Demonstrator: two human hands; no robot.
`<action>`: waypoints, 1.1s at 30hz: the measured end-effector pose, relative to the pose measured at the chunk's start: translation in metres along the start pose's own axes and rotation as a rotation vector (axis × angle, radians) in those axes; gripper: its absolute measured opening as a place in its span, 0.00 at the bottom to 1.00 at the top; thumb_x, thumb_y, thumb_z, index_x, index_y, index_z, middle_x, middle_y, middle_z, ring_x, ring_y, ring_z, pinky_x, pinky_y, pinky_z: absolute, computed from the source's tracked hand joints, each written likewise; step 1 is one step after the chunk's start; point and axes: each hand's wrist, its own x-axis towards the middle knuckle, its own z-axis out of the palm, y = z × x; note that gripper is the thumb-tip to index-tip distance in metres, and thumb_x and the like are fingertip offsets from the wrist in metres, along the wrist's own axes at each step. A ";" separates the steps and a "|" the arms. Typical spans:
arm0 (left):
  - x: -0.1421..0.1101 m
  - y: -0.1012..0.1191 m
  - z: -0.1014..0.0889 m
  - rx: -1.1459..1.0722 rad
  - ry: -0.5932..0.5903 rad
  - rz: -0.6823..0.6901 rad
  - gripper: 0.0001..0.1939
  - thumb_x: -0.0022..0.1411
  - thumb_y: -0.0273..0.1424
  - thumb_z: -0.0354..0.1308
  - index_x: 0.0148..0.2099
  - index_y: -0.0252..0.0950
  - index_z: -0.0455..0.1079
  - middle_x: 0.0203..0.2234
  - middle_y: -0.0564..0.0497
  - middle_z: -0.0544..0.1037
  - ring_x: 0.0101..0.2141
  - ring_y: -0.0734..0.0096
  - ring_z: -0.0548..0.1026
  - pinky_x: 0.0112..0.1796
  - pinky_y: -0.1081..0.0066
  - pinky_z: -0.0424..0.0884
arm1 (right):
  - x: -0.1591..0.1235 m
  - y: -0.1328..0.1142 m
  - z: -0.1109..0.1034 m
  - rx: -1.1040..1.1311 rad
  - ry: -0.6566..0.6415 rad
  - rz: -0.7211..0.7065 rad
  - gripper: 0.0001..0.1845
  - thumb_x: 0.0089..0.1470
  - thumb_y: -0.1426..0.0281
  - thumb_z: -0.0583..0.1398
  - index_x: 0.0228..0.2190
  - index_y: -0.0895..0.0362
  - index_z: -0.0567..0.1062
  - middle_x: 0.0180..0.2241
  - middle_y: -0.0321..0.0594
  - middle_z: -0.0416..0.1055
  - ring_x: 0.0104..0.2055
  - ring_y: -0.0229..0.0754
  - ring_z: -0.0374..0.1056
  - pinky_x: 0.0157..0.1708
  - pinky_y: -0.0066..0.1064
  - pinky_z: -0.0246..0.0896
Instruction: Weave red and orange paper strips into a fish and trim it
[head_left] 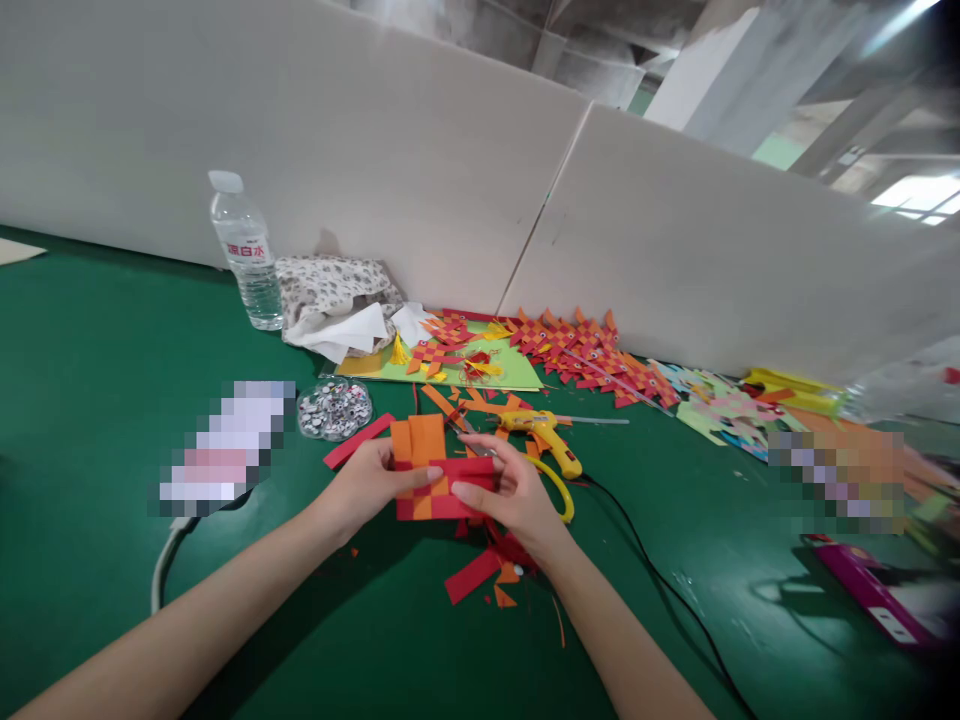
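Red and orange paper strips woven into a checked piece point(422, 503) are held up between my two hands. My left hand point(369, 487) pinches the left side, its thumb lying across the front. On the right side, my right hand point(517, 495) grips the red strips, thumb in front and fingers behind. Orange strips point(418, 440) stick up from the top of the weave. Just behind my right hand lie scissors with yellow handles point(564, 490), partly hidden, and a yellow hot glue gun point(551, 440). Red and orange paper scraps point(474, 575) lie below the hands.
Finished woven paper fish point(577, 350) are heaped against the grey partition point(375, 140). A bag of googly eyes point(334, 408), a water bottle point(247, 255) and a patterned cloth pouch point(337, 285) stand to the left. The glue gun's black cord point(660, 575) crosses the green table point(300, 640) at right.
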 end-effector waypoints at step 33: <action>-0.004 -0.003 0.010 -0.038 0.020 -0.018 0.17 0.46 0.37 0.67 0.40 0.37 0.75 0.37 0.49 0.81 0.38 0.63 0.78 0.38 0.70 0.73 | 0.002 0.004 0.003 -0.056 0.134 -0.035 0.21 0.43 0.65 0.66 0.41 0.53 0.70 0.27 0.35 0.74 0.27 0.40 0.72 0.28 0.31 0.68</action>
